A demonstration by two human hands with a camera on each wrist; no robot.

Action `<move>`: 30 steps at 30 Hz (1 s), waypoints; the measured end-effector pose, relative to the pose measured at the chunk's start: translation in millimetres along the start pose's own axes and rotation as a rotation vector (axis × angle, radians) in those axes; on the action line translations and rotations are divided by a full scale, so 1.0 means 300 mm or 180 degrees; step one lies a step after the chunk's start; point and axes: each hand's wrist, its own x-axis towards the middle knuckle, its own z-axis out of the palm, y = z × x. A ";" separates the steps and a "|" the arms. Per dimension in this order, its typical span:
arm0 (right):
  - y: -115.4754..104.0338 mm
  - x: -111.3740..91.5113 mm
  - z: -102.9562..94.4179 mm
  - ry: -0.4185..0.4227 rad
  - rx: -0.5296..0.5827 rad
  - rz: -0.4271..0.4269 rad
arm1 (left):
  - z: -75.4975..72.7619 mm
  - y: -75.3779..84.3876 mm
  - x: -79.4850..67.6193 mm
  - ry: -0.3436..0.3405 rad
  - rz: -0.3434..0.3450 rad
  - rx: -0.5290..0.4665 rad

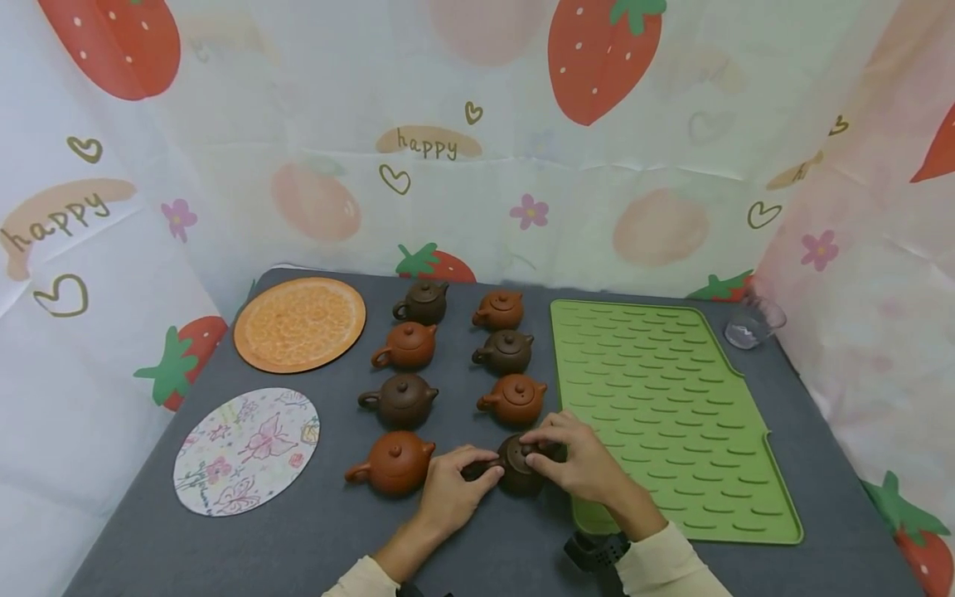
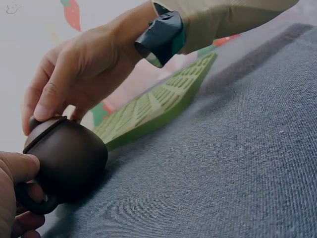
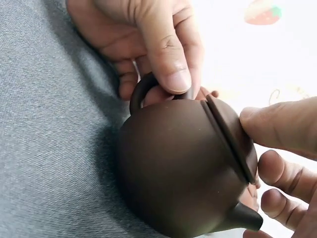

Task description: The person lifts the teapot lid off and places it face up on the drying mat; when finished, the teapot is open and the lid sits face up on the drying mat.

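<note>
A dark brown teapot (image 1: pixel 520 477) stands on the grey cloth at the near edge of two columns of teapots. My left hand (image 1: pixel 455 489) pinches its handle (image 3: pixel 141 91) between thumb and fingers. From the right, my right hand (image 1: pixel 582 464) has its thumb and fingers at the lid (image 3: pixel 230 131), pinching it by the knob. The lid sits on the pot, and its knob is mostly hidden by the fingers in the right wrist view. Just left of my left hand is an orange-brown teapot (image 1: pixel 399 464).
Several more brown and orange-brown teapots (image 1: pixel 515 400) stand behind in two columns. A green ridged mat (image 1: pixel 671 414) lies at right, with a clear glass jug (image 1: pixel 749 325) beyond it. Two round mats, one orange (image 1: pixel 298 323) and one butterfly-patterned (image 1: pixel 246 452), lie at left.
</note>
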 end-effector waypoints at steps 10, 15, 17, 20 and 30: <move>0.004 0.010 -0.008 0.0017 -0.0191 -0.0246 | 0.009 -0.009 -0.005 0.0112 0.0039 -0.0075; -0.020 0.012 -0.015 0.0201 -0.0032 -0.0252 | 0.011 -0.016 -0.005 0.0094 -0.0014 -0.0082; -0.063 0.017 -0.024 0.0267 0.0001 -0.0153 | 0.012 -0.019 -0.006 0.0089 -0.0011 -0.0085; -0.122 0.025 -0.038 0.0346 0.0133 0.0021 | 0.012 -0.021 -0.006 0.0090 -0.0005 -0.0093; -0.042 0.004 -0.020 0.0638 0.1470 0.0462 | 0.013 -0.023 -0.009 0.0105 0.0005 -0.0129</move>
